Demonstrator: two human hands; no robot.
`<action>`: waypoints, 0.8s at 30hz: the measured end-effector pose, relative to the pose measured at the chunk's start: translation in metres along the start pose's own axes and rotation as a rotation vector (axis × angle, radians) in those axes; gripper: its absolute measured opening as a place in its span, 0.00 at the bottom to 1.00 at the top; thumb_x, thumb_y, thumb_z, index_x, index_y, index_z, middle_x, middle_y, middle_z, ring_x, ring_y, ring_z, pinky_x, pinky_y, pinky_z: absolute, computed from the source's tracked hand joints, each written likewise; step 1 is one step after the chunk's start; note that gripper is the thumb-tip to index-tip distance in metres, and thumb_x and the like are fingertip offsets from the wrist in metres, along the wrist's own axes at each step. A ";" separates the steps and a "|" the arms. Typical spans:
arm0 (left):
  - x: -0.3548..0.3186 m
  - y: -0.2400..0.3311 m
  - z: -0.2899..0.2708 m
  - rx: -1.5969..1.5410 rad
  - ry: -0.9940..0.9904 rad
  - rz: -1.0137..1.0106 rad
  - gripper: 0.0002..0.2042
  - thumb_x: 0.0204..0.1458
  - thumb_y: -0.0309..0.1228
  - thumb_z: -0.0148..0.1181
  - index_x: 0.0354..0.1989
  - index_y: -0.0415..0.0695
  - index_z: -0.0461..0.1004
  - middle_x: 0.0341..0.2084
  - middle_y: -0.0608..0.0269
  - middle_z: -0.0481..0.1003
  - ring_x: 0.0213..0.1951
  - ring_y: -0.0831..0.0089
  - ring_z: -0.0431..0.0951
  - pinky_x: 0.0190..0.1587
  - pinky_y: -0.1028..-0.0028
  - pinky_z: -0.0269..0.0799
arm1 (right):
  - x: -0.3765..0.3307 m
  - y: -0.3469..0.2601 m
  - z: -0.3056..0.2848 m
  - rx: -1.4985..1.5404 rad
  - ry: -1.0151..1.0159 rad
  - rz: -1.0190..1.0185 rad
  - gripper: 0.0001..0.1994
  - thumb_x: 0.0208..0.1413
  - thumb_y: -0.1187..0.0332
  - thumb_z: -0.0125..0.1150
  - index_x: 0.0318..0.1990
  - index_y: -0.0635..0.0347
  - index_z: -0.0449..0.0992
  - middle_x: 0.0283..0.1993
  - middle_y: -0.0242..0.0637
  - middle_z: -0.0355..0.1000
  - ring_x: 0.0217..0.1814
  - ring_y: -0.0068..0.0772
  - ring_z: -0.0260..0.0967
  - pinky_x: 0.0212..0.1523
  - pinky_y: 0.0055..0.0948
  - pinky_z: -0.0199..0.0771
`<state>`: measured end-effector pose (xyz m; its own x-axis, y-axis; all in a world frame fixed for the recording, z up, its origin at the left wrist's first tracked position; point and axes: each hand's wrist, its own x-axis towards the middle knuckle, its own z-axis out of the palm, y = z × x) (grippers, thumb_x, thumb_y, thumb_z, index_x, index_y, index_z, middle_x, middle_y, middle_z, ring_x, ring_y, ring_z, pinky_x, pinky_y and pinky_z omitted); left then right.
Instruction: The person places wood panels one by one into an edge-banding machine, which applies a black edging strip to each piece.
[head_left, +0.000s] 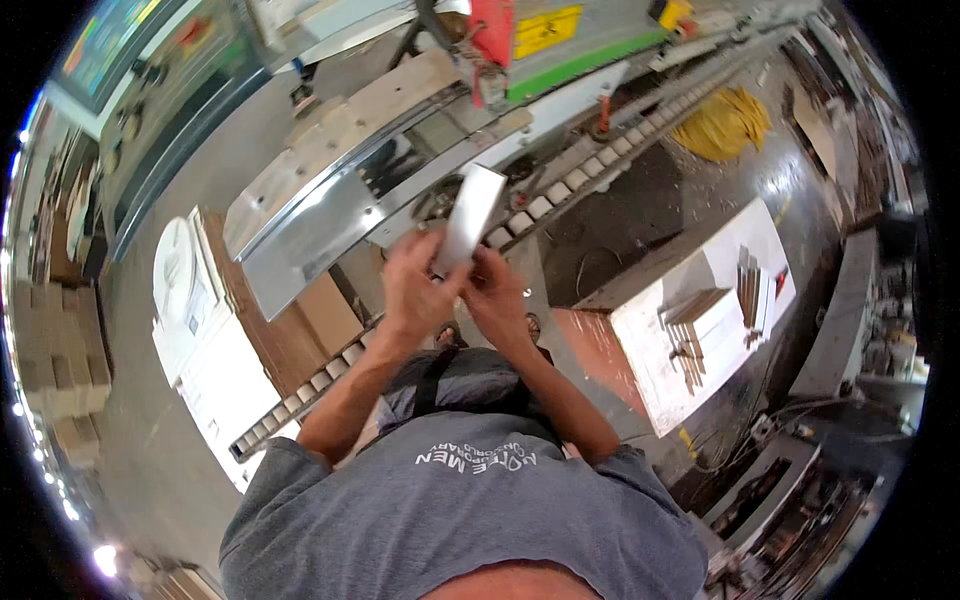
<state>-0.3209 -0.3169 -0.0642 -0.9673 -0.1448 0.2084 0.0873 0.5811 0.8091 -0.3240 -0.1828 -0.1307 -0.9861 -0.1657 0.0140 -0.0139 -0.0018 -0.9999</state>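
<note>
1. Pinching the lower end of a shiny metal piece (476, 212): left hand (412, 285), thumb and fingers closed on it. Right hand (490, 292) curled in at the same end; fingertips shadowed, so cannot tell how firmly it holds, if at all.
2. Metal piece is up in the air before the body, tilted, upper end free. Judged mid-handling: picked up, not yet set down.
3. Just beyond: roller track (556, 192) running diagonally, and a broad metal plate (312, 240) to the left.
4. Right, well apart: white tabletop (660, 404) bearing a row of brown-edged pieces (690, 318). Finished or waiting, cannot tell; so no count of what is left.
5. Farther out: yellow sack (725, 124) beyond the track; stacked cartons (60, 345) at far left. No sign these have any part in the work.
</note>
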 end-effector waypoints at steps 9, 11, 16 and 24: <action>0.101 -0.119 -0.066 0.456 0.102 0.332 0.22 0.42 0.31 0.68 0.47 0.35 0.76 0.37 0.46 0.75 0.42 0.47 0.74 0.49 0.57 0.72 | 0.091 0.012 0.085 0.353 -0.192 0.078 0.28 0.63 0.73 0.57 0.68 0.69 0.57 0.50 0.43 0.73 0.45 0.28 0.73 0.40 0.28 0.80; 0.119 -0.122 -0.065 0.445 0.060 0.301 0.22 0.43 0.31 0.67 0.48 0.36 0.75 0.39 0.47 0.73 0.45 0.48 0.72 0.49 0.56 0.71 | 0.115 0.009 0.091 0.430 -0.147 0.114 0.28 0.63 0.75 0.56 0.68 0.71 0.55 0.49 0.42 0.73 0.43 0.27 0.73 0.39 0.28 0.81; 0.153 -0.143 -0.061 0.581 0.022 0.353 0.16 0.47 0.31 0.67 0.45 0.40 0.78 0.41 0.50 0.72 0.44 0.51 0.72 0.46 0.59 0.72 | 0.153 0.003 0.102 0.504 -0.157 0.108 0.28 0.63 0.75 0.54 0.68 0.74 0.53 0.46 0.40 0.74 0.36 0.25 0.74 0.35 0.25 0.80; 0.146 -0.144 -0.062 0.565 0.112 0.336 0.10 0.46 0.29 0.68 0.37 0.43 0.81 0.34 0.56 0.73 0.41 0.54 0.71 0.40 0.59 0.72 | 0.179 0.005 0.111 0.322 -0.171 0.160 0.11 0.65 0.70 0.51 0.49 0.70 0.69 0.34 0.36 0.73 0.24 0.21 0.69 0.19 0.23 0.70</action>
<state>-0.4602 -0.4715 -0.1158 -0.8758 0.0529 0.4798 0.2121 0.9350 0.2841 -0.4824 -0.3224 -0.1337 -0.9294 -0.3505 -0.1155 0.2173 -0.2670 -0.9389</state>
